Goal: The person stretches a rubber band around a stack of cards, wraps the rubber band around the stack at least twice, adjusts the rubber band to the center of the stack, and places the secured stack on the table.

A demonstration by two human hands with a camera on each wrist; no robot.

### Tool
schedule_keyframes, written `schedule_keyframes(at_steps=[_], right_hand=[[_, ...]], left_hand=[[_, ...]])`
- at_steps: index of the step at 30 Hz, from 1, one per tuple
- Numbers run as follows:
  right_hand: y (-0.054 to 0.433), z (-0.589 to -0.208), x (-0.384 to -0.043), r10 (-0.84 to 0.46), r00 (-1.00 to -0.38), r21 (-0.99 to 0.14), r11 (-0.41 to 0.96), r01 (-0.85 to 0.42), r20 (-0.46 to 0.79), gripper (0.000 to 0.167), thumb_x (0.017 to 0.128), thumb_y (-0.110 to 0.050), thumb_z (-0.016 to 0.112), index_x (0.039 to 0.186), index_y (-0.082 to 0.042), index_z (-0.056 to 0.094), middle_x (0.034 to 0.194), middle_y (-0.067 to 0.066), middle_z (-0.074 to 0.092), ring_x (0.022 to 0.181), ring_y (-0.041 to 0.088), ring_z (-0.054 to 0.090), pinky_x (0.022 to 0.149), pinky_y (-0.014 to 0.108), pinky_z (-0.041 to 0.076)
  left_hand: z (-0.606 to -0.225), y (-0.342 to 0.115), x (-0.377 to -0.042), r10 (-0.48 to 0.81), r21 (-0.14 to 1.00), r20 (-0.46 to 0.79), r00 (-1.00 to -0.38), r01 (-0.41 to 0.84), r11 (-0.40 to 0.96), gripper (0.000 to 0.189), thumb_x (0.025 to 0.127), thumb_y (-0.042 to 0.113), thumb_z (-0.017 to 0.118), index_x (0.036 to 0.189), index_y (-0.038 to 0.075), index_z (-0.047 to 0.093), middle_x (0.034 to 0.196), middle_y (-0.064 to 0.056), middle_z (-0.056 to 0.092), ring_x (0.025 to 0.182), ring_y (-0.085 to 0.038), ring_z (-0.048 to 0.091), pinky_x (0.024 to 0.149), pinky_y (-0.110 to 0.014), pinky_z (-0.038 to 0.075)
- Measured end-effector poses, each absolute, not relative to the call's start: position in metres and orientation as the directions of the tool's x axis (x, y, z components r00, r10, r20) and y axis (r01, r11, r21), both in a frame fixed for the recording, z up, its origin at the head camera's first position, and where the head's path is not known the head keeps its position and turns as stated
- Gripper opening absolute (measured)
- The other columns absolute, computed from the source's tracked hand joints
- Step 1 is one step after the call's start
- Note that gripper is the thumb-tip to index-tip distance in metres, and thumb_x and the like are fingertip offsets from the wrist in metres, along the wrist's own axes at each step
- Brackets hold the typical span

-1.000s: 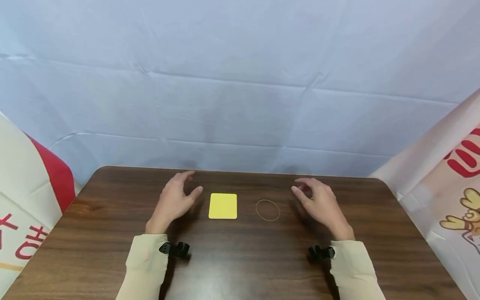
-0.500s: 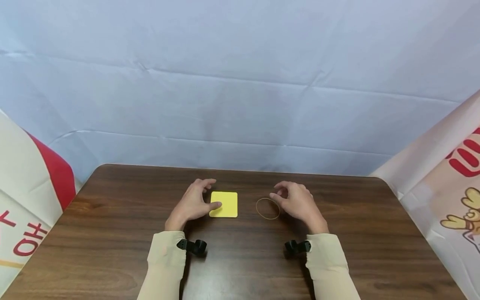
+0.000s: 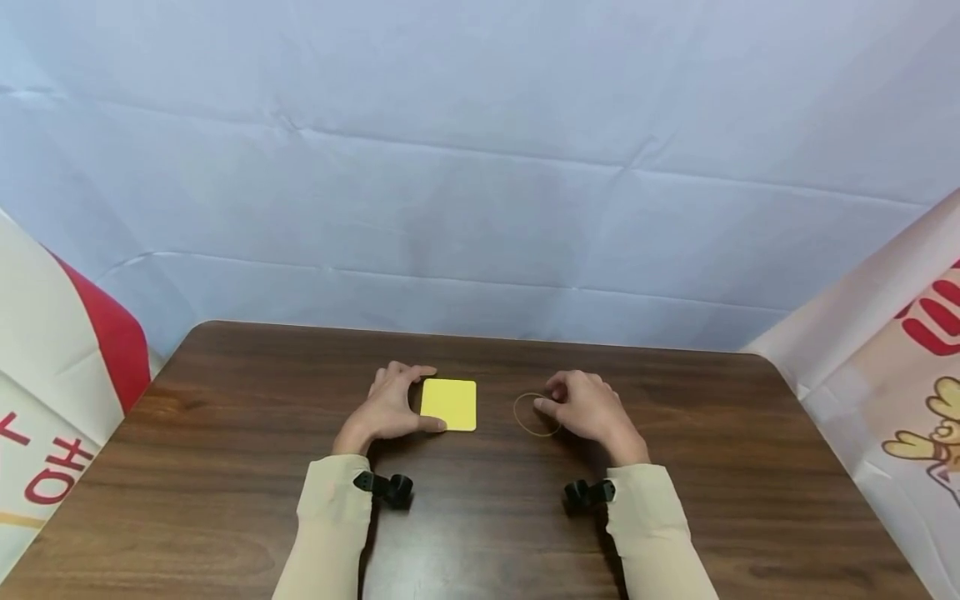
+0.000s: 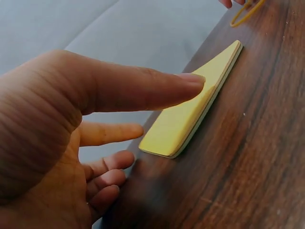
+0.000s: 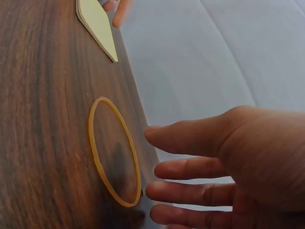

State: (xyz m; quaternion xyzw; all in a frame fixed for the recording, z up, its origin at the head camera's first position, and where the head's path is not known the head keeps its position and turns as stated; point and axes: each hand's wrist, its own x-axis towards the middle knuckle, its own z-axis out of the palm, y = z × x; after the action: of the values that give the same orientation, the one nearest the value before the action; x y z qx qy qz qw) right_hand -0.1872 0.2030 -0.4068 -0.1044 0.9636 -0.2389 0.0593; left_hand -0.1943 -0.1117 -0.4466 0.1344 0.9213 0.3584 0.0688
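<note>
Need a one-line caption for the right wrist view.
Right hand near a rubber band lying on a wooden table, with a flat yellow square beyond.

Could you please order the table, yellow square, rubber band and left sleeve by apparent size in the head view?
1. Table
2. Left sleeve
3. Yellow square
4. Rubber band, only slightly smaller in outline

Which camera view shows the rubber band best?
The right wrist view: the rubber band appears large there, its whole loop visible against the table. The head view shows it small and thin, partly covered by the right grip. The left wrist view catches only part, cut off at the top edge.
</note>
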Motion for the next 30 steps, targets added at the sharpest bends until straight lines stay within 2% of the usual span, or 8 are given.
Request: schedule_keyframes(at_steps=[9, 16, 24, 27, 30], right_hand=[[0.202, -0.406, -0.190, -0.218, -0.972, -0.468, 0.871, -0.151, -0.092, 0.036, 0.095, -0.033, 0.073, 0.119, -0.005, 0.071, 0.104, 0.006, 0.069, 0.093, 0.024, 0.065, 0.081, 0.049, 0.052], [0.202, -0.409, -0.190, -0.219, -0.970, -0.464, 0.873, -0.148, -0.102, 0.038, 0.095, -0.033, 0.073, 0.120, -0.004, 0.070, 0.105, 0.007, 0.068, 0.095, 0.025, 0.065, 0.082, 0.050, 0.052], [0.201, -0.410, -0.190, -0.211, -0.972, -0.457, 0.878, -0.144, -0.099, 0.038, 0.095, -0.034, 0.073, 0.119, -0.004, 0.070, 0.106, 0.009, 0.067, 0.096, 0.027, 0.064, 0.083, 0.050, 0.052], [0.200, -0.411, -0.190, -0.208, -0.973, -0.459, 0.877, -0.141, -0.098, 0.038, 0.095, -0.033, 0.073, 0.119, -0.004, 0.071, 0.107, 0.009, 0.067, 0.096, 0.027, 0.064, 0.083, 0.050, 0.052], [0.200, -0.412, -0.191, -0.203, -0.974, -0.458, 0.878, -0.137, -0.098, 0.037, 0.095, -0.033, 0.074, 0.119, -0.005, 0.071, 0.106, 0.009, 0.066, 0.096, 0.026, 0.063, 0.083, 0.049, 0.052]], left_hand=[[-0.443, -0.107, -0.194, 0.283, 0.644, -0.062, -0.957, 0.178, 0.744, 0.081, 0.072, 0.030, 0.094, 0.141, 0.013, 0.057, 0.129, -0.016, 0.045, 0.114, -0.035, 0.038, 0.095, -0.051, 0.037], [-0.440, -0.103, -0.192, 0.297, 0.633, -0.071, -0.952, 0.187, 0.752, 0.077, 0.065, 0.028, 0.097, 0.128, 0.006, 0.059, 0.119, -0.012, 0.047, 0.105, -0.032, 0.038, 0.092, -0.048, 0.034], [-0.438, -0.099, -0.190, 0.310, 0.735, -0.098, -0.946, 0.142, 0.664, 0.076, 0.064, 0.013, 0.096, 0.126, 0.008, 0.052, 0.098, -0.006, 0.053, 0.093, -0.026, 0.042, 0.083, -0.043, 0.034], [-0.437, -0.098, -0.190, 0.316, 0.787, -0.104, -0.943, 0.116, 0.606, 0.074, 0.067, 0.004, 0.093, 0.127, 0.008, 0.050, 0.098, -0.006, 0.056, 0.088, -0.025, 0.047, 0.078, -0.039, 0.040], [-0.438, -0.098, -0.192, 0.321, 0.830, -0.060, -0.945, 0.131, 0.542, 0.066, 0.071, -0.005, 0.087, 0.125, 0.005, 0.050, 0.097, -0.009, 0.059, 0.083, -0.023, 0.054, 0.074, -0.037, 0.046]])
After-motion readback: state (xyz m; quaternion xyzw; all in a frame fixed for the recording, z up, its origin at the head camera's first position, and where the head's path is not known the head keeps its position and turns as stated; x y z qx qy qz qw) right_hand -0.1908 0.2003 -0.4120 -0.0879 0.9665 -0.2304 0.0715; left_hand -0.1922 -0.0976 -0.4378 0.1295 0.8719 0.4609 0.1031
